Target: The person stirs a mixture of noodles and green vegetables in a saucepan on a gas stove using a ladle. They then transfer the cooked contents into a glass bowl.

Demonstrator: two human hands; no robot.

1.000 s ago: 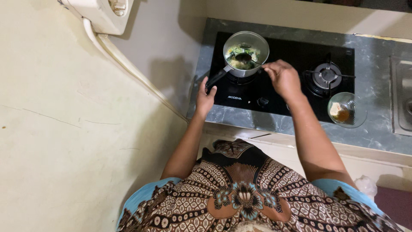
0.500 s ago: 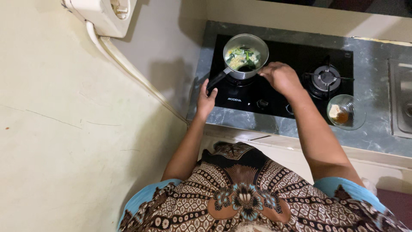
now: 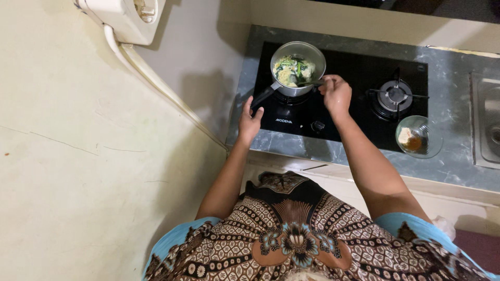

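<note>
Head view — saucepan between hands: left hand gripping its handle, right hand closed round spoon.

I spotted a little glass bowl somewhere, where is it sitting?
In the head view the glass bowl sits on the grey counter, right of the black stove, just below the empty burner and left of the sink.

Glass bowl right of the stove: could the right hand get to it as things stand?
Probably yes. The glass bowl sits uncovered on the counter beside the right forearm, nothing between. But the right hand holds a spoon in the saucepan.
</note>
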